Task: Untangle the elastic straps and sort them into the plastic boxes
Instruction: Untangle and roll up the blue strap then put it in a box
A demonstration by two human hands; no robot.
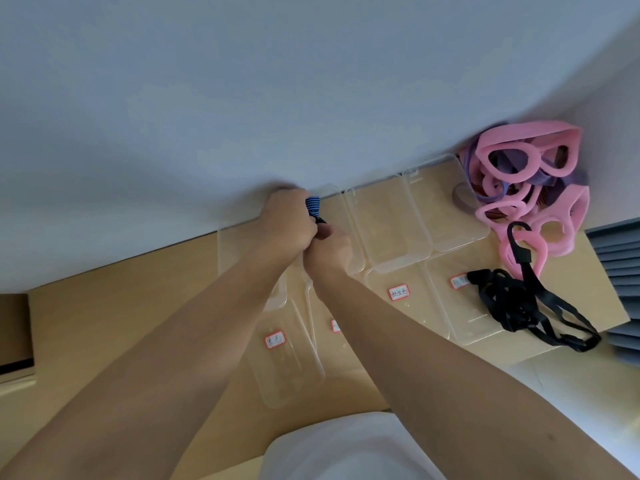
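Observation:
My left hand (285, 220) grips a blue striped elastic strap (312, 205) above the far clear boxes, close to the wall. My right hand (329, 245) meets it and pinches the strap's dark end, mostly hidden between the fingers. Several clear plastic boxes with red-edged labels (398, 292) lie in two rows on the wooden table; the box under my arms (277, 372) is partly covered. A tangle of pink and purple straps (526, 188) lies at the far right. A black strap bundle with a hook (519, 303) lies over the right-hand box.
A pale wall runs along the table's far edge. Grey stacked items (620, 271) sit at the right edge. A white lidded container (346, 448) is near the bottom. A brown box (15, 337) stands at the left.

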